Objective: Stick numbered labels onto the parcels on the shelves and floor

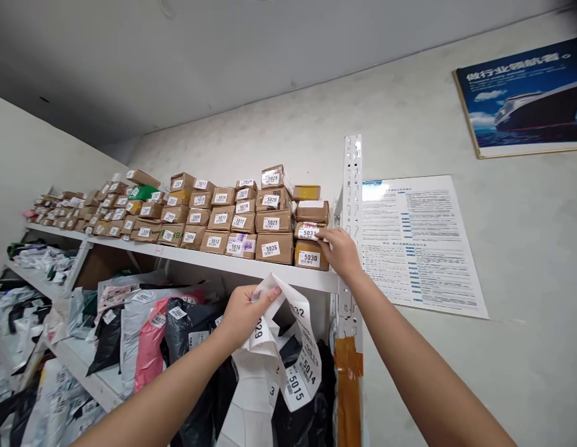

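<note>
My left hand (244, 313) is closed, thumb on top, around a long folded strip of white number labels (296, 385). The strip loops and hangs down, showing printed numbers such as 5014 and 5015. My right hand (340, 251) reaches up to the top shelf with its fingers bent together at the right edge of the label 5031 (308, 231). That label lies on the front of a small wrapped parcel, on top of the brown box marked 5030 (310, 256). Two more boxes without visible numbers are stacked above. The tips of my right fingers are partly hidden.
Numbered cardboard boxes (271, 223) stand in stacks along the white top shelf (213, 261). A perforated white post (352, 205) rises at its right end. Bagged parcels (151, 341) fill the lower shelves. A printed sheet (413, 248) and a ship poster (525, 99) hang on the wall.
</note>
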The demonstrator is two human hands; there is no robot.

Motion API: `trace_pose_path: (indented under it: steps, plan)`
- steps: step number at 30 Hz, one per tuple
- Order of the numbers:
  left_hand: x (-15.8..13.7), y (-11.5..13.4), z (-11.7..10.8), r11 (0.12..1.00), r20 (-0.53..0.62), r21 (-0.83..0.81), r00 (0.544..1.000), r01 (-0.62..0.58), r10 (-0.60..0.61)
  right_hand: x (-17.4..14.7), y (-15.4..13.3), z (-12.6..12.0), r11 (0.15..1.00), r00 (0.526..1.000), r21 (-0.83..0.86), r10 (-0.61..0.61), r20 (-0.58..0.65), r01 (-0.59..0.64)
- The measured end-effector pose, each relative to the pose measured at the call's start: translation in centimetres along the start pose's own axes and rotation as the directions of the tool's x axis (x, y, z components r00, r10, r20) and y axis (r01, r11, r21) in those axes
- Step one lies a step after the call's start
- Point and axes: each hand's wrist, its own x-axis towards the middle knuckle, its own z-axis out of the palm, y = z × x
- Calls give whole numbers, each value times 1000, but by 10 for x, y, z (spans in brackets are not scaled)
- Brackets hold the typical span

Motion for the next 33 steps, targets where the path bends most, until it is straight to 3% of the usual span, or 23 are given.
trace_pose_path:
  steps: [7,12,14,15,16,17,19,21,23,25,27,30,32,33]
  plan:
    - [5,2,10,999,-17,-16,999,-28,28,5,-5,2,983,983,27,182,0,-182]
    - [5,6,8,998,-32,-28,998,-47,46,11,-29,-12,923,942,209,335,-17,-324]
    - [5,4,4,998,-38,-42,999,-39,38,10,-52,-28,801,901,426,426,87,-420]
    - [5,2,1,998,-38,-51,999,-32,30,9,-65,-36,675,873,555,405,272,-486]
    - [6,-1,-1,998,-34,-61,999,-27,25,7,-79,-43,525,818,633,281,501,-569]
    - [6,-3,-2,997,-32,-67,999,-28,26,4,-92,-50,402,746,649,149,649,-645]
    - [7,-7,-2,998,-49,-57,998,-40,37,-5,-114,-58,286,655,623,23,755,-728]
    - [7,-8,1,998,-101,-25,994,-51,48,-15,-130,-59,327,678,617,116,726,-716]
    - [6,-7,3,999,-149,-6,988,-41,40,-25,-138,-57,463,748,599,275,604,-654]
    - [5,-5,1,998,-126,33,990,-51,55,-33,-140,-53,525,775,572,380,504,-630]
    - [6,-5,-9,969,2,221,994,-106,108,-37,-136,-51,406,731,610,441,521,-680]
    - [8,-9,-32,737,215,644,973,-204,82,-38,-125,-49,134,616,648,499,609,-749]
    - [9,-12,-43,640,233,746,972,-187,13,-39,-118,-47,82,565,633,549,615,-769]
    - [9,-12,-44,665,220,729,975,-163,-3,-41,-117,-46,78,550,623,564,616,-778]
